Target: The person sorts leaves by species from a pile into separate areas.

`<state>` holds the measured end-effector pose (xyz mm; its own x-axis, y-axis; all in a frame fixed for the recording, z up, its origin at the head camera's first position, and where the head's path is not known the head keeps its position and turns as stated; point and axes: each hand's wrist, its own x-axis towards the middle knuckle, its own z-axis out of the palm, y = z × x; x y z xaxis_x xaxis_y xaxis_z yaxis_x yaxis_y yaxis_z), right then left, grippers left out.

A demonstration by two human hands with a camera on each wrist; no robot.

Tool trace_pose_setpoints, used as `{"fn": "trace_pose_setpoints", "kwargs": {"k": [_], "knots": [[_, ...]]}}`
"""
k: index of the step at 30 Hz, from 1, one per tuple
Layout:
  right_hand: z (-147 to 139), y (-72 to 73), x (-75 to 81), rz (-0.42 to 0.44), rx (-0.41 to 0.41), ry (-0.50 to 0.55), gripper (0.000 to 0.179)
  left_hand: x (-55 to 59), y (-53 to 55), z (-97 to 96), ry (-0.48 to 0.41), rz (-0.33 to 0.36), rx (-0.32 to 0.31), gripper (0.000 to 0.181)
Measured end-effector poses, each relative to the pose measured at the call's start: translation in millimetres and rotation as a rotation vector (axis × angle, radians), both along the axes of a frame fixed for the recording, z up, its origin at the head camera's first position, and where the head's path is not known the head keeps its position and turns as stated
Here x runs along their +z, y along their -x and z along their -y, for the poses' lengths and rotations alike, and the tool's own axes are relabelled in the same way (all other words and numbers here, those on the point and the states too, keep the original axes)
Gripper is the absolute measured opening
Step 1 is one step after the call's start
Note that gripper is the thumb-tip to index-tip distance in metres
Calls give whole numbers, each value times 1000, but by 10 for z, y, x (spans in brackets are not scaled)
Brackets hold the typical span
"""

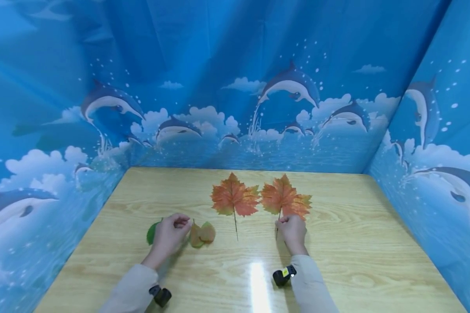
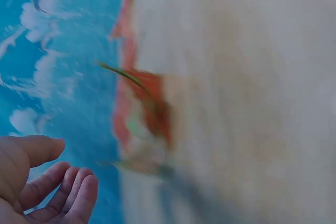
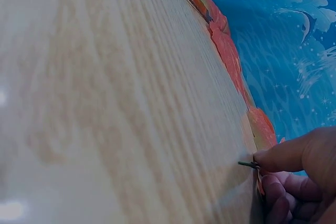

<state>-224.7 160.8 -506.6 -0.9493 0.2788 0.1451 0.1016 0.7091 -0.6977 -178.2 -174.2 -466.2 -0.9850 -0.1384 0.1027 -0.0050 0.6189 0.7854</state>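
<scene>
My right hand (image 1: pixel 293 232) pinches the thin stem (image 3: pixel 247 164) of an orange-red maple leaf (image 1: pixel 279 194) between thumb and forefinger, low over the table. Beside it on the left lies a second, similar maple leaf (image 1: pixel 233 196), its stem pointing toward me. Over on the left, my left hand (image 1: pixel 170 234) has its thumb and fingers apart and loosely bent, with nothing between them in the left wrist view. Just right of that hand are two small overlapping brownish-green leaves (image 1: pixel 207 233). A dark green leaf (image 1: pixel 151 234) is partly hidden behind the left hand.
All of this is on a light wood-grain table (image 1: pixel 356 243). Blue curtains (image 1: pixel 203 82) printed with dolphins stand along its back and both sides. A bright light reflection (image 1: pixel 260 287) shows near the front.
</scene>
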Motion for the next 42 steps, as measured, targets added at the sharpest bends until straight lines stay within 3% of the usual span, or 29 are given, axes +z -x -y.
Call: {"fn": "trace_pose_setpoints", "kwargs": {"k": [4,8,12,18,23,27,31,42], "knots": [[-9,7,-3,6,-5,6,8,139,79,-269,-60,-23,-41,22],[-10,1,-17,14,-1,21,9,160,125,-602,-114,12,-80,23],[-5,0,-27,5,-15,27,8,74,159,-914,-124,-16,-92,24],[5,-9,-44,-7,-24,29,7,-148,221,-1228,-34,-68,-44,15],[6,-11,-48,-18,-28,20,7,-290,268,-1336,-10,-46,-11,14],[-3,-19,-34,-1,-21,31,9,-349,285,-1372,16,-3,57,13],[13,-49,-13,30,-9,65,12,-351,286,-1376,41,26,100,11],[8,-44,-24,24,-14,60,8,-356,278,-1387,64,7,125,8]]}}
